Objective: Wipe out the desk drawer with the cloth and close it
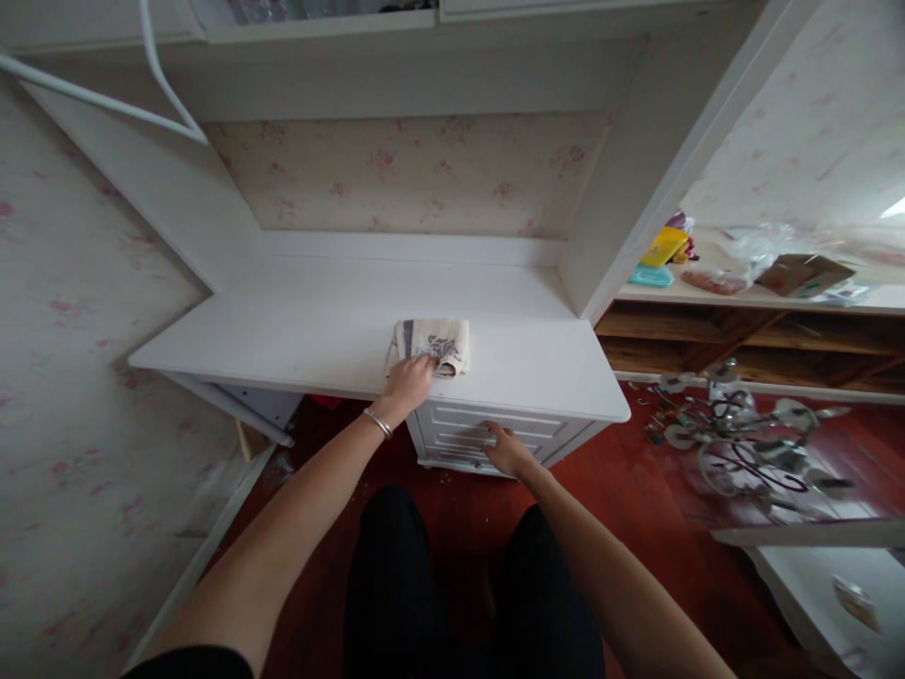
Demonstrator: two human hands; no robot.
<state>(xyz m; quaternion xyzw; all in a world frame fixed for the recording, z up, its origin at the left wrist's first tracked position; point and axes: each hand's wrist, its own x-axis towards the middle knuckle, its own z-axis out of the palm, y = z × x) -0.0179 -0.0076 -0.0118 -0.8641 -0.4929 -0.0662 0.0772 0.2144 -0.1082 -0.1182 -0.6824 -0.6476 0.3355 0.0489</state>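
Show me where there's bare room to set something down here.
The white desktop looks bare from the left side panel to the folded cloth, and from there to the right panel. Crowded: the cloth's spot, under the left hand; the low shelf around the cardboard box; the floor around the chandelier.

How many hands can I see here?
2: the left hand at the folded cloth on the white desk, and the right hand by the drawer fronts below. No others show.

Cloth [442, 335] on desk [318, 302]; drawers [452, 424] beneath — chandelier [778, 455] on floor [643, 500], right.
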